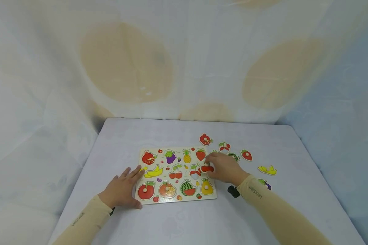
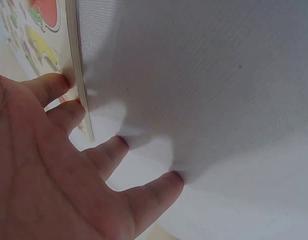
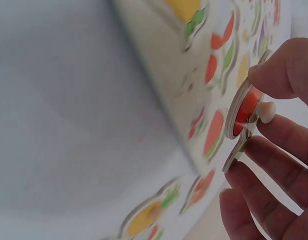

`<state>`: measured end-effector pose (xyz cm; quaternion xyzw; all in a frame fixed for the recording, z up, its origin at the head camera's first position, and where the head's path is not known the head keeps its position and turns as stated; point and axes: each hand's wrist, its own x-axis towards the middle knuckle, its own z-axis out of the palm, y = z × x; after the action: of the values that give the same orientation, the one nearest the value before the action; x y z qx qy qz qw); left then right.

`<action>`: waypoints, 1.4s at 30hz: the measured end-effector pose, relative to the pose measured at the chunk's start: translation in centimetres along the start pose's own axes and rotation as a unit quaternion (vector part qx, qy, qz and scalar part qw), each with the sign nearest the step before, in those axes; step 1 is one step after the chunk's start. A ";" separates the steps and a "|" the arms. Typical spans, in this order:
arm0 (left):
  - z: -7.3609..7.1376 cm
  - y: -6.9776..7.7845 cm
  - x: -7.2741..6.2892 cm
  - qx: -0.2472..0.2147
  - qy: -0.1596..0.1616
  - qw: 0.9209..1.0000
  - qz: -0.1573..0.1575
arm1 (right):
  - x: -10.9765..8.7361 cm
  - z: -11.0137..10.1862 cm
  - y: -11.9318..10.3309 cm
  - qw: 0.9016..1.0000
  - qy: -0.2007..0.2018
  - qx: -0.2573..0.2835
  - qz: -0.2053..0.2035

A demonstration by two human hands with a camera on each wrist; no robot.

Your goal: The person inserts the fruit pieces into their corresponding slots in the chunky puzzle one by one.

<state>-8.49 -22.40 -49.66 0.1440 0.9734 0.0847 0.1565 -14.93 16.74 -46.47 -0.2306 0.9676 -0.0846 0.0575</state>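
Observation:
A wooden fruit puzzle board (image 1: 162,174) lies flat on the table. My left hand (image 1: 122,187) is spread at its left edge in the head view. In the left wrist view two fingertips meet the board's edge and two others rest on the white cloth. My right hand (image 1: 225,167) pinches a red fruit puzzle piece (image 3: 248,107) with a white knob (image 3: 266,112), tilted over the board's right side; its exact fruit cannot be told. Knobbed apple (image 1: 145,191), orange (image 1: 167,190) and pear (image 1: 207,188) pieces sit in the bottom row.
Loose pieces lie right of and behind the board: a pomegranate (image 1: 205,140), a red-and-white fruit (image 1: 224,146), a strawberry (image 1: 246,155), bananas (image 1: 267,170) and grapes (image 1: 265,184). A watermelon piece (image 1: 234,156) is partly hidden behind the right hand. Curtains surround the table (image 1: 178,224).

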 end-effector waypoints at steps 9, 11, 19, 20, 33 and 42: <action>0.0 -0.1 0.1 -0.003 -0.003 1.000 -0.001 | 3.2 0.9 -3.6 0.998 -0.020 0.000 -0.064; 0.0 0.0 0.1 -0.004 -0.004 1.000 -0.002 | 3.7 1.1 -4.3 0.997 -0.022 0.008 -0.074; 0.1 0.2 0.2 -0.006 0.000 1.000 -0.001 | 5.2 2.5 -6.4 0.995 -0.052 0.010 -0.084; 0.2 0.2 0.2 -0.007 0.000 1.000 -0.002 | 5.2 2.7 -6.6 0.995 -0.054 0.008 -0.084; -0.4 0.6 -0.2 -0.002 0.005 1.000 0.005 | 5.0 3.4 -8.3 0.995 -0.030 -0.018 -0.095; -0.3 0.4 -0.1 0.005 0.005 1.000 0.007 | 5.2 3.7 -8.6 0.994 -0.031 -0.021 -0.103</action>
<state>-8.41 -22.07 -49.26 0.1508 0.9736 0.0817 0.1503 -15.24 6.33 -48.89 -0.3331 0.9379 -0.0627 0.0734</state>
